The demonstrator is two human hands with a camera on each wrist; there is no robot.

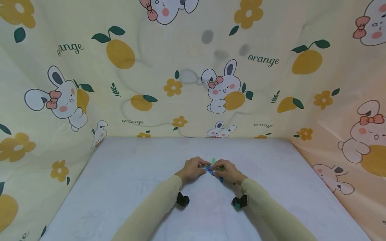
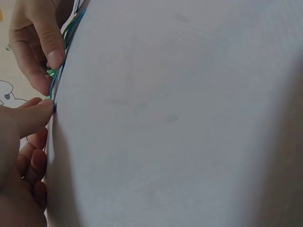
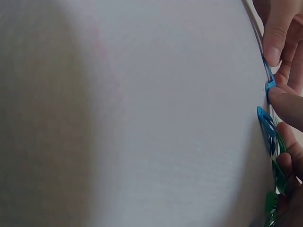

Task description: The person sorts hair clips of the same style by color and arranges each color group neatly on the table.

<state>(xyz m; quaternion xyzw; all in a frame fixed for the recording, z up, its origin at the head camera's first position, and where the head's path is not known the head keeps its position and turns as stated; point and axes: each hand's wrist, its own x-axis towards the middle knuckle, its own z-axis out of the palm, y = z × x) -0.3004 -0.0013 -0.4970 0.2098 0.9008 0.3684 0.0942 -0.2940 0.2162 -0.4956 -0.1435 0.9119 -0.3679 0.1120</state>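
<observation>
A person's left hand (image 1: pixel 193 168) and right hand (image 1: pixel 227 171) close together at a white tabletop (image 1: pixel 135 207), each grip narrowed to a fingertip pinch on a thin blue piece (image 3: pixel 270 86) between them, a blue loop (image 3: pixel 264 119) and green loops (image 3: pixel 280 178) beside the right fingers.

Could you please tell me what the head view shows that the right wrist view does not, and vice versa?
Only the head view shows the rabbit prints and the sleeves. Only the right wrist view shows the openwork form of the green clips. Both show the left hand and right hand pinching a blue clip at the white tabletop.
</observation>
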